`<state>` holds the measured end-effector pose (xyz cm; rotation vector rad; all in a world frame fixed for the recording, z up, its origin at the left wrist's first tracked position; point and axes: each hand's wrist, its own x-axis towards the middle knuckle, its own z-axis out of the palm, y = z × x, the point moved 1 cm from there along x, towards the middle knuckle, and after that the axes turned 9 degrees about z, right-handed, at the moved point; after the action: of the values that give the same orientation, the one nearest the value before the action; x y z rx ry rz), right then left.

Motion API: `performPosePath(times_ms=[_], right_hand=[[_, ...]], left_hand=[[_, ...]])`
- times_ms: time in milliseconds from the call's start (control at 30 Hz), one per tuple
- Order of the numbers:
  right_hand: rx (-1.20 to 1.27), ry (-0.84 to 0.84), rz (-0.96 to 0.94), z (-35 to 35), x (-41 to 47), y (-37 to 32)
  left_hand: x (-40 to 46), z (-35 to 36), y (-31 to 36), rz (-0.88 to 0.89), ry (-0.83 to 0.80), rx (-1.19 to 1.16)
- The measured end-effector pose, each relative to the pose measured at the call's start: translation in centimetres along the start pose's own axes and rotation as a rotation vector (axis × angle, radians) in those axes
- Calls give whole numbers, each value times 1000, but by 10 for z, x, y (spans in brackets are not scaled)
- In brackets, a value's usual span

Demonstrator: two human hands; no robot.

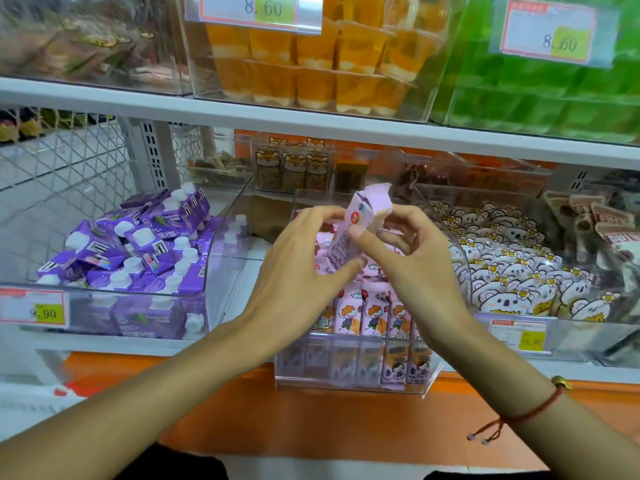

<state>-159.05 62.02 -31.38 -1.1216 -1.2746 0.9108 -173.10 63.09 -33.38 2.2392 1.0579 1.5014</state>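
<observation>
White shelves (242, 114), wire mesh backing (69, 161), orange base (311, 420) below

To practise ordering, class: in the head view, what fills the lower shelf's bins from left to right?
Purple white-capped cartons → pink cartoon-printed cartons → white koala-printed packets → brown-wrapped packets.

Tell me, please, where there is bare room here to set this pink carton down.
For the pink carton, bare shelf shows between the purple carton bin and the pink carton bin; the orange ledge in front is bare too. The pink bin's front rows, the purple bin and the koala snack bin are packed.
</observation>
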Motion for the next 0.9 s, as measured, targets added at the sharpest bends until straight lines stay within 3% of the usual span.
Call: performPosePath(times_ms=[233,433,633,900], right_hand=[[-50,-85,-42,-6,2,-4],[31,-84,182,-8,5,-2],[59,-123,247,-8,6,-2],[-74,-235,-15,-10,3,-3]], left_hand=[[9,-6,6,-130,17,-246],[11,-8,11,-386,-53,-441],[11,-7,13,-383,-94,-443],[14,-17,13,-162,-60,-384]])
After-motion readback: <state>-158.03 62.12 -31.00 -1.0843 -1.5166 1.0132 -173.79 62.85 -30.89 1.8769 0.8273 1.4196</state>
